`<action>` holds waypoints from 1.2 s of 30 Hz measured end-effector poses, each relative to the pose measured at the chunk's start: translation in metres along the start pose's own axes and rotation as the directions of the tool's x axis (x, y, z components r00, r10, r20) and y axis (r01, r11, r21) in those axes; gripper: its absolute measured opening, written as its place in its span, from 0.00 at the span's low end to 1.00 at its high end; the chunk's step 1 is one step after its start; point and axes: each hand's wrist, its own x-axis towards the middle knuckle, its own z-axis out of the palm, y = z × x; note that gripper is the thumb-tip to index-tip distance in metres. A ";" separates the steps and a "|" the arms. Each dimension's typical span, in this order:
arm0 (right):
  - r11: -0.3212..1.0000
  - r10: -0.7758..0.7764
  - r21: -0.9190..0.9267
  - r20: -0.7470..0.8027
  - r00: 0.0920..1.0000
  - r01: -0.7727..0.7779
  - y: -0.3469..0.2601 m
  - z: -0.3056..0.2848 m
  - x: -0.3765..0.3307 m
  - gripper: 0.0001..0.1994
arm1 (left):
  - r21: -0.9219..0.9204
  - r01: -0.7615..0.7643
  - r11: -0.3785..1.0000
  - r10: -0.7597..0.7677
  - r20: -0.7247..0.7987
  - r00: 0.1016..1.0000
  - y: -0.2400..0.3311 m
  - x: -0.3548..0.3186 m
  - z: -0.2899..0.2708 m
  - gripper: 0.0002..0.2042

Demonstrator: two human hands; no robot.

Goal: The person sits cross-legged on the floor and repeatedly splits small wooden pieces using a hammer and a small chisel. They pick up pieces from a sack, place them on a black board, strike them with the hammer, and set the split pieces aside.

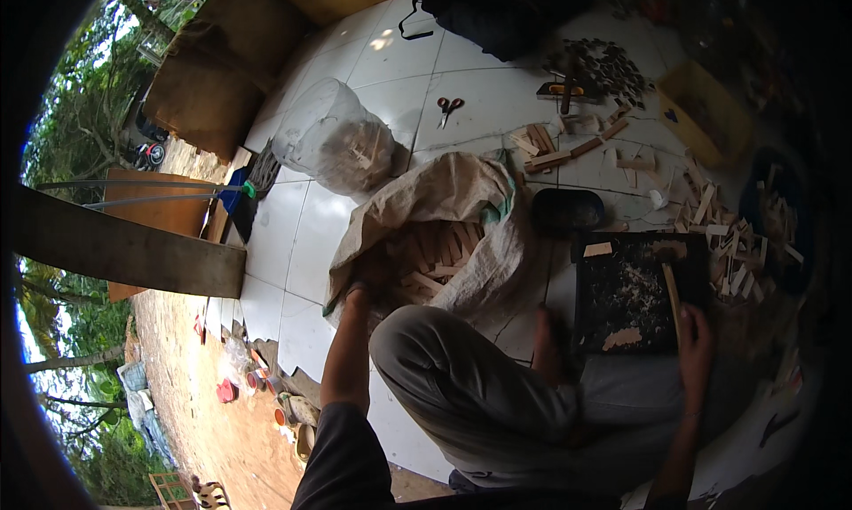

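Observation:
My left arm reaches into the mouth of a big woven sack [441, 190] that holds several small wooden blocks [435, 254]. Inside the sack's shaded left side, my left hand [376, 268] is dark and its fingers cannot be made out. On the right, my right hand [697, 334] is closed round a wooden-handled tool [673, 292]; the tool's far end is too dim to name. It rests over the right part of a black board [612, 310] strewn with pale shavings. One wooden piece [598, 250] lies at the board's far left corner.
A clear plastic bag [333, 137] with wooden pieces stands beyond the sack. Scissors [449, 110] lie on the white tiles. A black tray [568, 210] sits behind the board, a wood pile [737, 253] to its right, a yellow crate [706, 110] farther back. My bent knee [426, 350] borders the sack.

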 end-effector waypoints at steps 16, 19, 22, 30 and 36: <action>1.000 -0.008 0.025 -0.003 1.000 0.008 -0.001 0.000 0.001 0.18 | 0.016 0.049 0.999 -0.050 0.067 0.996 -0.015 0.000 -0.028 0.18; 0.998 0.059 0.012 0.023 0.998 -0.060 -0.005 -0.003 -0.001 0.17 | 0.020 0.048 0.999 -0.050 0.079 0.996 -0.015 0.001 -0.030 0.18; 0.997 0.075 -0.026 0.013 0.997 -0.075 -0.011 -0.004 -0.002 0.17 | 0.027 0.045 0.999 -0.047 0.070 0.996 -0.014 0.000 -0.027 0.18; 0.999 0.036 -0.012 0.005 0.999 -0.036 -0.009 -0.003 0.000 0.18 | 0.056 0.022 0.998 -0.025 0.043 0.999 0.000 0.005 -0.001 0.17; 0.999 0.044 0.022 0.004 0.999 -0.044 -0.008 -0.001 0.001 0.18 | 0.066 0.011 0.998 -0.013 0.030 0.999 0.008 0.008 0.009 0.17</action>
